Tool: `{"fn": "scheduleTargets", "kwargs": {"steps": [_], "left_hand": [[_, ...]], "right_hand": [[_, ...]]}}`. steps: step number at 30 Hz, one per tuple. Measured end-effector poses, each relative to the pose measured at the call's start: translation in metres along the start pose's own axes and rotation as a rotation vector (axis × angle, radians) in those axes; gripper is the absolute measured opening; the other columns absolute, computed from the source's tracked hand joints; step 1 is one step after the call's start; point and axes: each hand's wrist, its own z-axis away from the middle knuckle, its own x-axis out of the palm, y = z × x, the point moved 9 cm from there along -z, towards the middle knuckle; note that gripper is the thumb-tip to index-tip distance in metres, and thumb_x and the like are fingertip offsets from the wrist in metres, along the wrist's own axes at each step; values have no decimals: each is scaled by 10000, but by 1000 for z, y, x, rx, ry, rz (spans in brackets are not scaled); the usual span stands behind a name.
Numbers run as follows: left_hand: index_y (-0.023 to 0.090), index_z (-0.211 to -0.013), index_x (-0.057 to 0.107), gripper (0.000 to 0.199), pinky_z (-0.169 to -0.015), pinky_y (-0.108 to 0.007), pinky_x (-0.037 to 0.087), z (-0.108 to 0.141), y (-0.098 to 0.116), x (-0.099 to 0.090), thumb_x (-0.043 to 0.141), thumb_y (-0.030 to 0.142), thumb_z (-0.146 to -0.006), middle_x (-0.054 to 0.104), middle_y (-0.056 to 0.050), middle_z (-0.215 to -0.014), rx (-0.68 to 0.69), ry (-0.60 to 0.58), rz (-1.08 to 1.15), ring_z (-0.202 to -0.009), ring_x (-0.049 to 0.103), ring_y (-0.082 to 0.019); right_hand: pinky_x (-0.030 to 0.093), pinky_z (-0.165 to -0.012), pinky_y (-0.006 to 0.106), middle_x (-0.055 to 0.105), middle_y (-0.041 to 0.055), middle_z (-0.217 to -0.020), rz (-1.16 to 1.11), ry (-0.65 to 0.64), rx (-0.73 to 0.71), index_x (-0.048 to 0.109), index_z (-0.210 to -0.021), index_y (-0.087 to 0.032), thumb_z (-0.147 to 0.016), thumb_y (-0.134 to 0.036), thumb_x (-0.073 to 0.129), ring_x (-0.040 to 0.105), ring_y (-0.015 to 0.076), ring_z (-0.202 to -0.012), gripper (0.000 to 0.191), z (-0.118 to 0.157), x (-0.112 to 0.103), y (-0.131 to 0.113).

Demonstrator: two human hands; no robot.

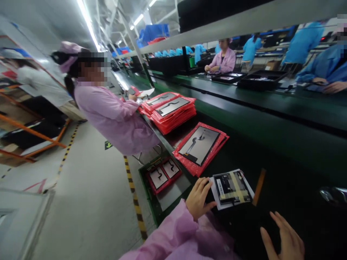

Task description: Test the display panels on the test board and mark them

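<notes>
A flat electronic assembly [232,187], dark with yellow tape strips and a white label, lies on a white sheet [221,207] on the dark green bench. At its left edge rests my left hand [200,198], fingers spread, with the fingertips near or on the sheet. My right hand [284,236] is at the lower right, apart from the assembly, its fingers stretched out and holding nothing. Between my right hand and the assembly lies a narrow orange-brown strip [259,187]. Beyond my left hand, a display panel [200,143] with a dark flex cable lies on red bubble-wrap bags [223,141].
A tall stack of red bubble bags [173,117] with panels stands farther left. Below the bench edge, a green crate [151,213] holds more panels. A co-worker in pink [108,112] stands beyond it. A shiny dark object [333,196] lies at the right.
</notes>
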Motion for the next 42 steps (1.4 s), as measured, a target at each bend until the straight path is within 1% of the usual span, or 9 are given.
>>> {"fn": "scheduleTargets", "kwargs": {"steps": [3, 6, 11, 16, 19, 22, 26, 36, 42], "left_hand": [[110, -1433, 449, 648, -1123, -558, 430, 4, 3, 1, 516, 536, -950, 530, -225, -1420, 12, -6, -8, -1377, 456, -344], [126, -1471, 386, 647, -1129, -557, 415, 5, 1, -1, 519, 500, -961, 493, -226, -1450, -17, 9, -13, -1393, 432, -336], [190, -1511, 328, 679, -1129, -556, 408, 0, -6, -4, 547, 500, -949, 444, -207, -1501, -34, -18, -18, -1398, 428, -328], [164, -1548, 276, 841, -1176, -571, 336, -6, -8, 3, 594, 582, -891, 346, -222, -1582, 35, -122, -83, -1487, 305, -362], [139, -1556, 258, 834, -1185, -570, 319, -6, -7, 7, 541, 592, -916, 355, -227, -1582, 59, -155, -123, -1501, 284, -363], [147, -1572, 229, 809, -1182, -580, 316, -3, -5, 9, 490, 583, -943, 351, -224, -1588, 49, -163, -154, -1513, 260, -357], [157, -1585, 213, 786, -1172, -614, 304, 4, 0, 13, 465, 560, -958, 339, -229, -1595, -7, -152, -189, -1522, 230, -365], [84, -1528, 342, 716, -1152, -643, 302, 22, 61, 23, 478, 505, -965, 322, -302, -1564, -140, -34, -195, -1514, 203, -428], [97, -1498, 388, 721, -1154, -680, 257, 17, 72, 26, 505, 537, -939, 409, -272, -1503, -191, -28, -187, -1500, 210, -454]], "right_hand": [[537, -974, 515, 642, 171, -1267, -17, 2, -6, 505, -1350, -135, -986, -546, 349, 598, 332, -1197, 571, 6, -16, -12], [520, -1011, 467, 615, 160, -1314, 14, -165, -29, 467, -1408, -125, -995, -487, 403, 560, 305, -1228, 553, 6, -19, -21], [535, -923, 462, 625, 185, -1261, 192, -251, 10, 510, -1387, -76, -967, -341, 496, 579, 327, -1119, 497, -30, -37, -37], [539, -860, 471, 602, 210, -1264, 207, -249, 31, 517, -1384, -90, -955, -244, 487, 556, 346, -1100, 457, -93, -21, -49], [476, -995, 533, 538, 228, -1377, 182, -206, 56, 490, -1406, -87, -964, -289, 508, 486, 377, -1242, 486, -110, -3, -42], [375, -1113, 566, 468, 226, -1470, 149, -174, 51, 484, -1414, -82, -967, -298, 522, 406, 389, -1351, 498, -110, 7, -33], [404, -1106, 530, 482, 184, -1481, 96, -152, 51, 481, -1418, -113, -962, -241, 509, 405, 354, -1357, 475, -106, 4, -23], [472, -1001, 477, 556, 183, -1320, 91, -175, 112, 519, -1374, -87, -911, -194, 559, 491, 341, -1187, 478, -89, -14, -8], [500, -914, 420, 570, 180, -1139, 101, -110, 280, 554, -1282, -70, -893, -117, 511, 581, 285, -1006, 395, -79, -13, 4]]}}
